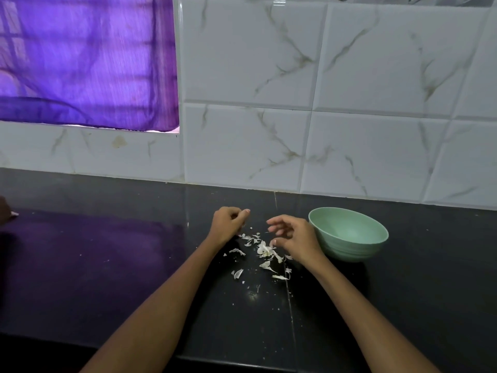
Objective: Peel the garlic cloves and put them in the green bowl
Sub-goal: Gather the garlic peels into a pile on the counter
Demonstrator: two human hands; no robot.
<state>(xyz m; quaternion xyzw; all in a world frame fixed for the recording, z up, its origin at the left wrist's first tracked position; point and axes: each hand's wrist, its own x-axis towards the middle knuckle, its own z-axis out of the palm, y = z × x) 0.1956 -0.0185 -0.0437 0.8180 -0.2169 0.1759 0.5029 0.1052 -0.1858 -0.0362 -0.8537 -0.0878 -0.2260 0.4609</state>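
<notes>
A pale green, round plastic bowl (348, 234) with ribbed sides stands on a glossy black stone countertop (107, 251), close to the white marble-patterned tiled wall (295, 76) behind it. Its inside shows only smooth green surface from this angle; no garlic clove can be made out in it. Just left of the bowl, the right hand (294, 239) hovers with its fingers loosely curled and slightly spread, the back of the hand nearly touching the bowl's near-left wall; nothing is clearly pinched between its fingertips, though the thumb hangs right over the peelings. Further left of the bowl, a little apart from the right hand, the left hand (228, 224) is curled into a loose fist with the thumb laid along the forefinger; whether it encloses a clove cannot be told, since the fingers hide the palm. Between and below the two hands, left of the bowl, lies a scatter of thin, white, papery garlic skins (262, 251) on the countertop, the densest clump directly under the right hand's thumb, with smaller flakes and crumbs trailing towards the viewer. Both bare forearms reach in from the near edge. Far left of the bowl, a sheer purple curtain (86, 60) covers a window set in the wall, and its violet reflection spreads across the countertop beneath it.
</notes>
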